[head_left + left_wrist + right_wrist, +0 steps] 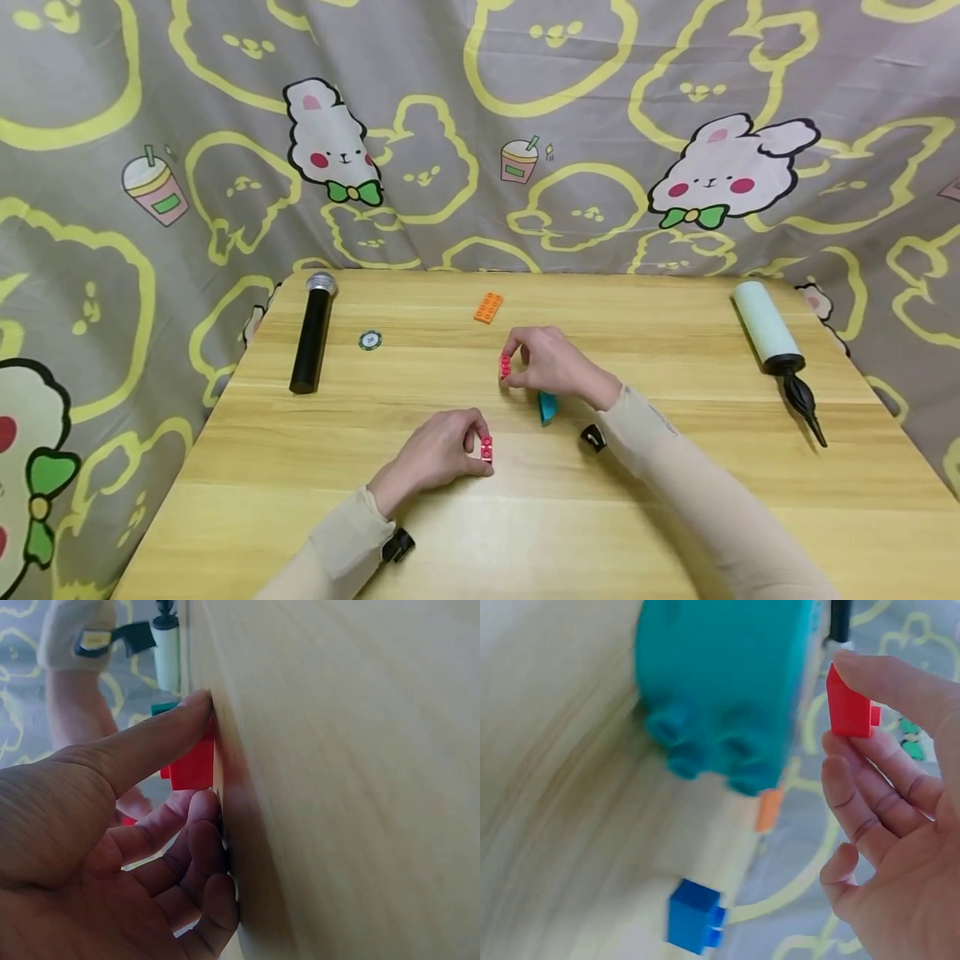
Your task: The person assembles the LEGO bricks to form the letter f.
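My left hand (442,450) pinches a small red toy brick (487,448) between thumb and fingers, down at the tabletop. In the left wrist view this red brick (193,766) shows between the thumb and index finger. Farther up the table, my right hand (551,362) holds another small red brick (505,367) by its ends. The right wrist view shows that red brick (849,705) above the table between thumb and fingertips. A teal studded block (547,408) lies beneath the right wrist, partly hidden. A blue brick (692,915) stands nearby, hidden from the head view.
An orange studded brick (488,307) lies toward the back edge. At the left are a black microphone (311,342) and a round chip (371,340). A pale green hand pump (768,325) with a black nozzle lies at the right. A patterned curtain (450,225) hangs behind the table.
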Demonstrator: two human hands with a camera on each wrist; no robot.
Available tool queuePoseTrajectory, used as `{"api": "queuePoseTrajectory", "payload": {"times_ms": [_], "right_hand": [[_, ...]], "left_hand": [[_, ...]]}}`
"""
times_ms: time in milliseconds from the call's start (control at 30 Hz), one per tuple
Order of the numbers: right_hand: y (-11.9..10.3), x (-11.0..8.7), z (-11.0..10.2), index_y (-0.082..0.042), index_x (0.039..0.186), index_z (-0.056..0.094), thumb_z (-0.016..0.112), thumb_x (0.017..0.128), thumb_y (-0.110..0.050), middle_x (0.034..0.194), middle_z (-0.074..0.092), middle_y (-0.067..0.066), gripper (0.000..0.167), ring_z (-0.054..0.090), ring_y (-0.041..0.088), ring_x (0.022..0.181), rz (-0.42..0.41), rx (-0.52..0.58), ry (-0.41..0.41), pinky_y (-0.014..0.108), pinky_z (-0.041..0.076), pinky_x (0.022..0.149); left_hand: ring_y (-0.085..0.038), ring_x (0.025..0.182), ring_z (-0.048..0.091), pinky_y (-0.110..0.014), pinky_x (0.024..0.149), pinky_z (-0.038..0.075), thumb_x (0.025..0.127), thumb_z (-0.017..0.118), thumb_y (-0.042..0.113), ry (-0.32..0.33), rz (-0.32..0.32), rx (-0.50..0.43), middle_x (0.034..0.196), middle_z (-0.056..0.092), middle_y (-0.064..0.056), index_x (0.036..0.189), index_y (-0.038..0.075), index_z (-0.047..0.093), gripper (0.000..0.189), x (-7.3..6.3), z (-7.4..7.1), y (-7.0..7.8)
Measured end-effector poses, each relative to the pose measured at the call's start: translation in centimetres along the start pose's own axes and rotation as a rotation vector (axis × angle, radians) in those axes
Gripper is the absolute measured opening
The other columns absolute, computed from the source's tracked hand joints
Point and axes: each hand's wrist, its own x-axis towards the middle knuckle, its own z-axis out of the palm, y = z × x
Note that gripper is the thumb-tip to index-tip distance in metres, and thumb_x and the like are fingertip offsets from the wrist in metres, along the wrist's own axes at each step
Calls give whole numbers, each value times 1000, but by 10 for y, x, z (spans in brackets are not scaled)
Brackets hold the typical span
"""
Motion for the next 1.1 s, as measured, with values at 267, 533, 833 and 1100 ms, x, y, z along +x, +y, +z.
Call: {"api": "queuePoseTrajectory", "payload": {"times_ms": [267,533,833,1100], "right_hand": [[-31,-27,2,-16,93,66,86,73,-17,80,64,2,28,55,15,71,-136,73,19,29,44,61],[-48,-52,26,-17,89,64,87,74,-19,75,63,2,27,55,14,63,-168,161,-1,23,43,55],[-49,-58,41,-14,89,66,89,72,-23,72,61,2,30,49,5,61,-158,162,-9,23,44,56],[-45,-59,45,-13,91,66,89,74,-24,73,61,3,30,51,6,62,-126,202,-1,23,45,55]], "left_hand": [[-7,58,44,-26,55,37,73,89,28,-4,14,-8,70,53,6,93,16,62,36,1,1,-2],[-7,56,46,-25,52,36,74,89,26,24,18,-59,66,52,7,90,17,59,35,3,0,-4],[-6,56,46,-25,52,37,74,89,25,31,30,-57,66,53,7,88,17,59,34,4,0,-5],[-6,56,46,-26,52,37,72,90,25,32,27,-45,66,52,8,92,15,60,37,4,0,-4]]}}
